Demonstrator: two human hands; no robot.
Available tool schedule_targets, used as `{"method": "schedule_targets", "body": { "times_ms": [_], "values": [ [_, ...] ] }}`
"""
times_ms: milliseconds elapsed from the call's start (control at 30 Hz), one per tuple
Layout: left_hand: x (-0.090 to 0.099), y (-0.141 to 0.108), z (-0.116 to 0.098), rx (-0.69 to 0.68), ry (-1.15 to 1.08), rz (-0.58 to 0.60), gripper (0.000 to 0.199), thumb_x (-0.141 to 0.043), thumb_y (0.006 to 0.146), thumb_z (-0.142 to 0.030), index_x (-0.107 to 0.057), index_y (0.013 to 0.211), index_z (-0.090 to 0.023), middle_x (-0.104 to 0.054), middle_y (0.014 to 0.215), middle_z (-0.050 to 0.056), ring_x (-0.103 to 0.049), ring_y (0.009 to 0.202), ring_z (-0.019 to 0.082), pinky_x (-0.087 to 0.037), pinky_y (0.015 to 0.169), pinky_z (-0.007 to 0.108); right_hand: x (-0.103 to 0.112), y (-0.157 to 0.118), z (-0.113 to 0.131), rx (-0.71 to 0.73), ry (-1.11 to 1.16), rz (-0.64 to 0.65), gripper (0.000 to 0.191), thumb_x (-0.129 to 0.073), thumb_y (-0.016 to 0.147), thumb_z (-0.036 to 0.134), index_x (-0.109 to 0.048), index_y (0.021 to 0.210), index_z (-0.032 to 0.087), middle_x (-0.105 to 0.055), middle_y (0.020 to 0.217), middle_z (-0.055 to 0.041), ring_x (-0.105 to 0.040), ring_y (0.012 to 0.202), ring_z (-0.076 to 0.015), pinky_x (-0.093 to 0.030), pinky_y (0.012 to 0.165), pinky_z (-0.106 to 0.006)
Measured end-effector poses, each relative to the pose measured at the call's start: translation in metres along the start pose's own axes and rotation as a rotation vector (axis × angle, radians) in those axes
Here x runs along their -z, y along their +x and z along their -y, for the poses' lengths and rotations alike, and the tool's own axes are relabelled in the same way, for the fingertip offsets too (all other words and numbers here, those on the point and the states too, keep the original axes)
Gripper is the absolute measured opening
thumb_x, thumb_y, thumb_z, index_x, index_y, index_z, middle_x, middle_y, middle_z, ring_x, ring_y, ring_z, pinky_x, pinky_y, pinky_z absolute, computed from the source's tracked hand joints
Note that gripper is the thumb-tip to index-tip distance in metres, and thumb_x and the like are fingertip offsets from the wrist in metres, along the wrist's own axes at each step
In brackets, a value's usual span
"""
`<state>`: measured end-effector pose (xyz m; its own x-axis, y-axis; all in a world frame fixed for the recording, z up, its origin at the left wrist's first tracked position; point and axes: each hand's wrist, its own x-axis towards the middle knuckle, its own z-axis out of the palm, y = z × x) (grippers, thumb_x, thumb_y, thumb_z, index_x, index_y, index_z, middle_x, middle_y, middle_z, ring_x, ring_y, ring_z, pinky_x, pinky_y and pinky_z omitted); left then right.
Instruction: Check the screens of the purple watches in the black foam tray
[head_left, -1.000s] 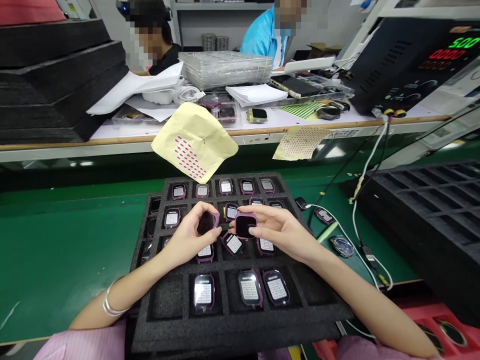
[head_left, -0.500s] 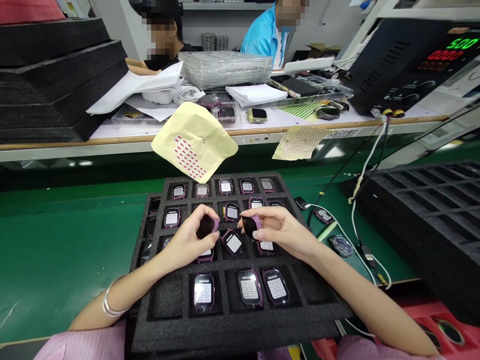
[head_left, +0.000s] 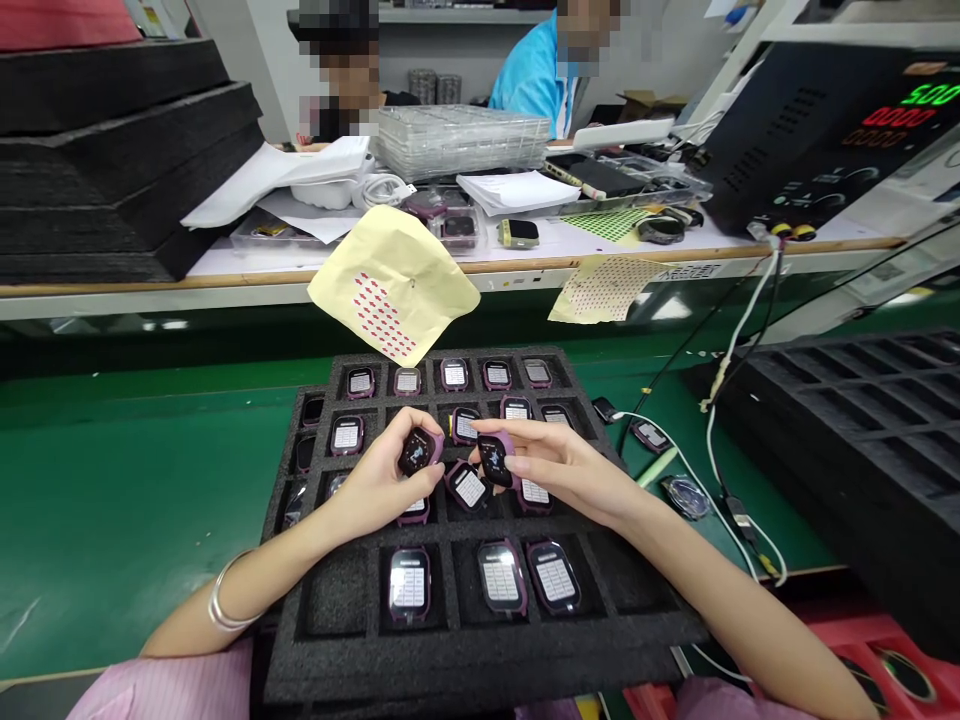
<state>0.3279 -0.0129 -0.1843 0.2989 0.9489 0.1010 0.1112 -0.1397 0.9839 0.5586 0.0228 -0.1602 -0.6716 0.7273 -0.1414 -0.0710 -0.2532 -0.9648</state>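
Observation:
My left hand (head_left: pixel 390 470) is closed on a purple smartwatch (head_left: pixel 421 452) by its edges, its dark screen lit with a small picture. A second purple smartwatch (head_left: pixel 495 458), lit in the same way, is gripped between the thumb and fingers of my right hand (head_left: pixel 559 462). Both watches are held above a black foam tray (head_left: pixel 480 655) with square pockets. Several purple watches lie in those pockets, most showing a white grid on the screen. One tray watch (head_left: pixel 468 486) sits tilted just below and between my hands. My hands partly hide the middle rows.
A yellow sticker sheet (head_left: pixel 394 285) hangs from the shelf edge. Black foam trays are stacked at left (head_left: pixel 112 190) and right (head_left: pixel 847 470). At upper right stands a power supply (head_left: pixel 825 140); a white cable (head_left: pixel 716 480) runs below. Two people sit behind the shelf.
The screens of both held watches were dark and now show a small picture. My hands have stayed nearly in place; the view has shifted slightly.

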Motion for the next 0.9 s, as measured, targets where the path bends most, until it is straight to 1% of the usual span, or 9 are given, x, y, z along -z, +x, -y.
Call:
{"method": "schedule_targets", "body": {
  "times_ms": [100,200,300,400,533,600,767,900],
  "values": [
    [0.0017,-0.0005,-0.0025,0.014,0.027,0.015,0.023,-0.052,0.079,-0.007,-0.045,0.096,-0.02,-0.046,0.086,-0.001,-0.044,0.082,0.014,-0.036,0.076,0.025,0.0005,-0.0002,0.0012,-0.02,-0.004,-0.036,0.04,-0.073,0.079,0.024,-0.066,0.118,0.022,-0.069,0.109,-0.0072,-0.064,0.103,-0.0222,-0.051,0.082,-0.031],
    [0.0023,-0.0015,-0.0039,0.043,0.04,0.038,0.022,-0.051,0.077,-0.006,-0.044,0.093,-0.02,-0.045,0.083,-0.002,-0.043,0.078,0.014,-0.035,0.071,0.025,0.0008,-0.0002,0.002,-0.009,-0.023,-0.06,0.04,-0.074,0.077,0.025,-0.067,0.117,0.022,-0.07,0.105,-0.0072,-0.065,0.101,-0.0228,-0.052,0.081,-0.032],
    [0.0023,-0.0011,-0.0023,0.035,0.024,0.04,0.022,-0.052,0.079,-0.009,-0.044,0.096,-0.02,-0.045,0.086,-0.002,-0.043,0.079,0.014,-0.035,0.071,0.025,0.0002,-0.0004,0.0029,0.013,-0.037,-0.046,0.038,-0.073,0.079,0.025,-0.067,0.117,0.024,-0.07,0.106,-0.0068,-0.065,0.101,-0.0221,-0.051,0.085,-0.033],
    [0.0029,0.0,-0.0006,0.012,0.013,0.034,0.023,-0.053,0.08,-0.011,-0.045,0.098,-0.021,-0.045,0.087,-0.001,-0.043,0.08,0.014,-0.036,0.072,0.025,-0.0002,-0.0005,0.0035,0.022,-0.055,-0.043,0.038,-0.072,0.08,0.025,-0.067,0.118,0.025,-0.068,0.114,-0.007,-0.065,0.102,-0.0217,-0.049,0.091,-0.034],
    [0.0042,-0.0001,-0.0016,-0.016,0.044,0.022,0.024,-0.051,0.076,-0.006,-0.045,0.094,-0.02,-0.046,0.086,-0.001,-0.044,0.081,0.014,-0.035,0.075,0.026,0.0002,-0.0014,0.0029,-0.008,-0.073,-0.057,0.039,-0.074,0.078,0.027,-0.068,0.117,0.023,-0.065,0.12,-0.0086,-0.065,0.104,-0.0245,-0.047,0.095,-0.039],
    [0.0045,-0.0005,-0.0023,-0.025,0.06,0.024,0.024,-0.051,0.075,-0.005,-0.045,0.094,-0.02,-0.047,0.087,-0.001,-0.045,0.083,0.014,-0.036,0.077,0.027,0.0004,-0.002,0.0023,-0.024,-0.083,-0.067,0.04,-0.074,0.077,0.028,-0.068,0.117,0.023,-0.066,0.117,-0.009,-0.065,0.103,-0.025,-0.046,0.096,-0.041],
    [0.005,0.0012,-0.0022,-0.029,0.044,-0.002,0.022,-0.053,0.077,-0.01,-0.046,0.095,-0.02,-0.048,0.088,0.0,-0.046,0.084,0.015,-0.038,0.078,0.027,0.0011,-0.0002,0.0042,-0.033,-0.111,-0.089,0.044,-0.074,0.078,0.033,-0.066,0.12,0.023,-0.071,0.103,-0.0089,-0.065,0.101,-0.026,-0.047,0.095,-0.043],
    [0.0049,0.0045,-0.0044,-0.041,0.028,-0.027,0.024,-0.054,0.072,-0.008,-0.047,0.092,-0.019,-0.05,0.086,0.0,-0.047,0.08,0.015,-0.039,0.076,0.027,0.006,-0.0038,0.0015,-0.075,-0.194,-0.109,0.049,-0.074,0.077,0.04,-0.065,0.122,0.023,-0.07,0.106,-0.012,-0.063,0.104,-0.0312,-0.051,0.09,-0.044]
  ]
}}
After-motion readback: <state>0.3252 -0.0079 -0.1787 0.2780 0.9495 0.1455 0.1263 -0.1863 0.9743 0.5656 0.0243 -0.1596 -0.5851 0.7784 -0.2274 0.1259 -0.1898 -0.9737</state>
